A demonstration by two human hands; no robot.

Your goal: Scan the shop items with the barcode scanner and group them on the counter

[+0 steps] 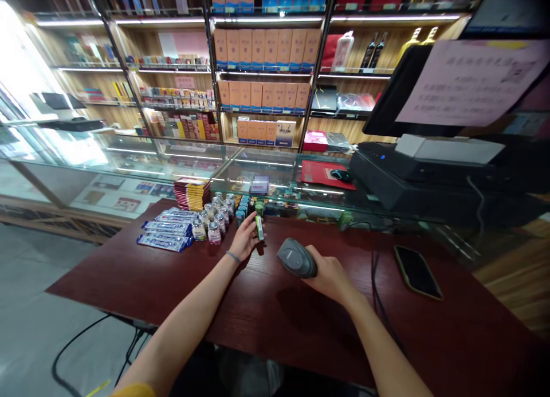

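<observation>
My left hand (244, 240) holds a small green-and-white pack (259, 228) upright above the dark red-brown table (253, 305). What is printed on the pack is too small to read. Closed around the handle of a grey barcode scanner (296, 258) is my right hand (329, 274); the scanner's head points left toward the pack. Just beyond my left hand stand small blue containers (242, 209) and a green one (259, 206). To their left are several small lidded jars (214, 232), blue-and-white long packets (165, 231) and a stack of red-and-yellow packs (191, 194).
A phone (417, 272) lies at the right, with a black cable (380, 305) between it and my right arm. Behind the table runs a glass display counter (172, 159). A monitor (399, 87) stands at the right, and a mouse (340, 175) rests on a red mat (318, 173).
</observation>
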